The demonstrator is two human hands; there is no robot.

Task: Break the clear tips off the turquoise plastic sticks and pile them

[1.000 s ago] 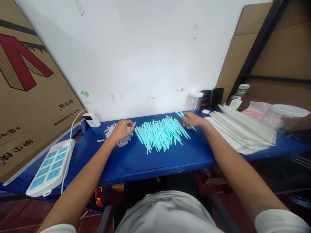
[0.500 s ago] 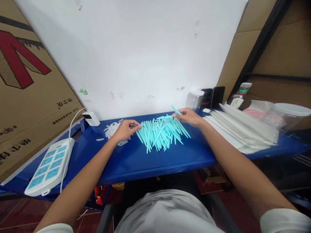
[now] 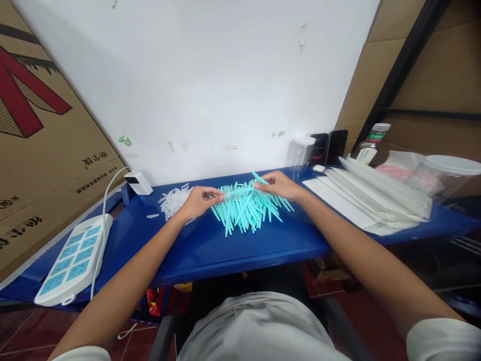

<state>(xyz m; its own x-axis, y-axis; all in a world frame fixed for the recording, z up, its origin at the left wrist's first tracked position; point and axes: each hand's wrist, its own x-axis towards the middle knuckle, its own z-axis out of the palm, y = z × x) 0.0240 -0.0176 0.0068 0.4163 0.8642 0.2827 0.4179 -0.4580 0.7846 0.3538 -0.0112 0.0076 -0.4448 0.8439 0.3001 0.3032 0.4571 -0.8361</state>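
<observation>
My right hand [image 3: 277, 185] pinches a slim turquoise eyebrow razor [image 3: 240, 190] that points left, above a heap of similar turquoise razors [image 3: 246, 213]. A second turquoise one [image 3: 257, 177] sticks up from the same hand's fingers. At the heap's left side my left hand [image 3: 203, 201] is closed, thumb and fingers pinching a small translucent plastic cap [image 3: 226, 196]. This cap meets the left end of the razor; whether it is on it I cannot tell. Partly behind my left hand lies a pile of translucent caps [image 3: 175, 200].
On the blue table [image 3: 240, 253] a white power strip [image 3: 77, 260] lies left, near a white charger [image 3: 138, 183]. White padded envelopes [image 3: 376, 200] are stacked right. Behind them stand a clear jar [image 3: 301, 155], phones [image 3: 336, 147] and a bottle [image 3: 372, 145]. A white wall [image 3: 225, 90] closes the back.
My right hand has moved left and slightly down with its razors. My left hand has shifted right, so the cap and one razor now meet above the heap.
</observation>
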